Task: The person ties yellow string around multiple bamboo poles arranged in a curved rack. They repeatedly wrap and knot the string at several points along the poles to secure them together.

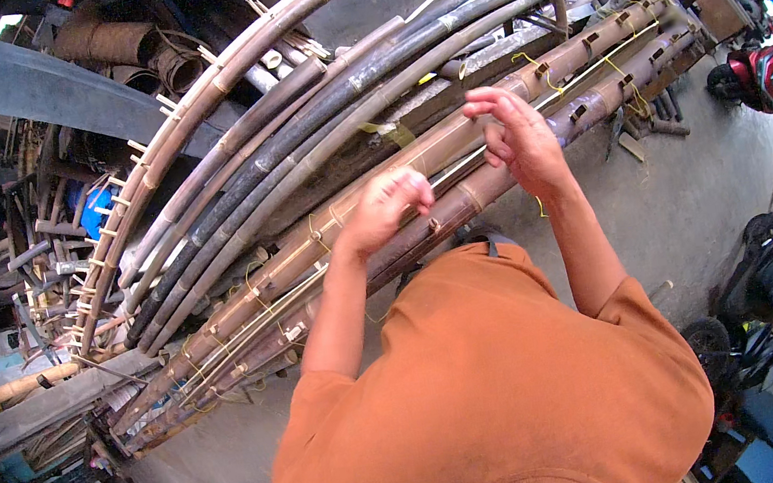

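My left hand [389, 208] is closed with its fingers curled, above two long bamboo poles; what it holds, if anything, I cannot make out. To its right, my right hand [524, 140] is raised with some fingers stretched out and nothing visible in it. The far pole [433, 152] is light brown, and the near pole [481, 188] is darker. Both carry short pegs or slots along their length. Thin pale strips [301, 289] run between them, tied in places with yellow string [637, 100].
Several curved bamboo poles [298, 151] lie behind. A curved frame with pegs [143, 180] arches at far left. Stacked wood offcuts [47, 191] fill the left side. A red motorbike [762, 79] and a dark one [772, 276] stand right on the concrete floor [686, 166].
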A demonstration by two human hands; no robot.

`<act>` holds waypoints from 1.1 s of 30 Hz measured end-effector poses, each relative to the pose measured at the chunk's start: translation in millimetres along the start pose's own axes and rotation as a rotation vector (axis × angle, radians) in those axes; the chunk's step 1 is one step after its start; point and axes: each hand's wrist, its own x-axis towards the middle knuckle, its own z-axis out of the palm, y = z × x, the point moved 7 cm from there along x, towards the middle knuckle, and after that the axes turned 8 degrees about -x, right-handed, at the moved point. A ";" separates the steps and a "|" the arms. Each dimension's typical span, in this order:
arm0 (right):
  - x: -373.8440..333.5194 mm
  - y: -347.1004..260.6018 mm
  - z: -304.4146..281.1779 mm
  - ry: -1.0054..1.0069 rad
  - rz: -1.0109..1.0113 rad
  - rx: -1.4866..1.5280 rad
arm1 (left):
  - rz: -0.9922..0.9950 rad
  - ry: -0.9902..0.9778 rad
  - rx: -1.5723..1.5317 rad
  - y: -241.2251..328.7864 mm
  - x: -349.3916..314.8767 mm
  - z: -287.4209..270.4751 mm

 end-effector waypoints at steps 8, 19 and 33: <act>-3.9 86.2 77.6 -0.246 -0.238 -0.904 | 0.113 0.237 -0.045 19.6 -9.0 -21.8; 23.5 114.3 34.2 0.047 0.181 0.011 | -0.336 0.439 0.144 -97.8 -26.2 -37.3; 3.5 115.7 64.1 -0.107 -0.174 -1.066 | 0.048 0.609 1.010 -60.1 -34.0 -22.1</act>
